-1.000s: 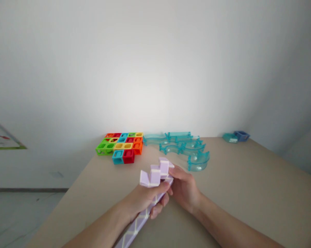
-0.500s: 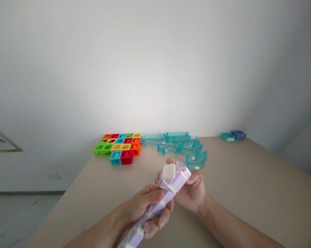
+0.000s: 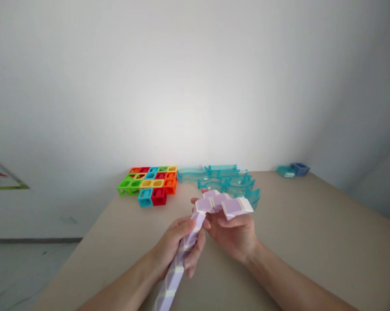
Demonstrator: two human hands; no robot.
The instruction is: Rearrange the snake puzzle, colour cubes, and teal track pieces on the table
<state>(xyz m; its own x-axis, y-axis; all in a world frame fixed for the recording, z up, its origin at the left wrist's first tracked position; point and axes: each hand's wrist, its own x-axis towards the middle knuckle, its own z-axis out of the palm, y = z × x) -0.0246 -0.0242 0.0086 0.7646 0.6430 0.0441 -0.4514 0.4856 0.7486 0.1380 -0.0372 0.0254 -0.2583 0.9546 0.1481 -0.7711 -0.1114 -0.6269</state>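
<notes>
A lilac and white snake puzzle, made of linked wedge segments, is held in both hands above the table. Its long straight part runs from the bottom of the view up through my left hand, whose thumb and fingers are wrapped round it. At the far end the segments bend to the right in a zigzag. My right hand grips this bent end from beneath, thumb along its near side; some of its fingers are hidden behind the segments.
Several coloured hollow cubes stand in a block on the table at the back left. Translucent teal track pieces lie behind my hands. A blue square piece and a teal piece sit by the wall at the back right.
The far end of the snake puzzle has gone from a compact folded block to a spread zigzag pointing right. My right hand has turned, palm more upward; my left hand keeps its hold.
</notes>
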